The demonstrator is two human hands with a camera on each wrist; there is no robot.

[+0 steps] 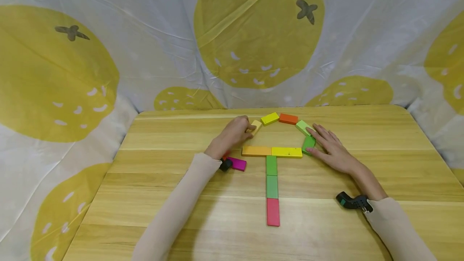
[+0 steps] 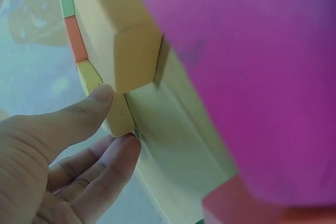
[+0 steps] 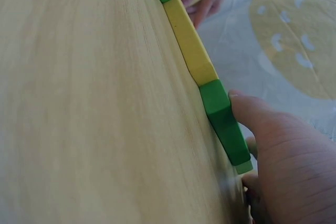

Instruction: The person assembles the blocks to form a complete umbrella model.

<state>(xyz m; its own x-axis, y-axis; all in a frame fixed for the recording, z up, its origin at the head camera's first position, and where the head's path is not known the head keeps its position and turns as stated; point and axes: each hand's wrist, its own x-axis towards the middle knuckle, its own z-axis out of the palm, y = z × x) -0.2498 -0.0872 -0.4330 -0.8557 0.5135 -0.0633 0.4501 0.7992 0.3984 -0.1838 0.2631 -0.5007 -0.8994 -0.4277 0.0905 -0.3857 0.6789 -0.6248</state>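
My left hand (image 1: 235, 131) pinches a pale orange block (image 1: 255, 127) between thumb and fingers, at the left of an arch of blocks. Beside it in the arch are a yellow block (image 1: 270, 119) and an orange-red block (image 1: 288, 119). On the arch's right side, my right hand (image 1: 332, 150) lies with fairly straight fingers touching a light green block (image 1: 303, 127), its thumb against a green block (image 1: 309, 145). Below the arch, an orange block (image 1: 256, 151) and a yellow block (image 1: 290, 152) form a straight bar.
Two green blocks, the upper one (image 1: 271, 165) meeting the bar, and a pinkish-red block (image 1: 273, 212) form a column. A purple block (image 1: 238, 164) lies under my left wrist, beside a partly hidden red one (image 1: 224, 157). A patterned cloth (image 1: 159, 51) hangs behind the wooden table (image 1: 326, 233).
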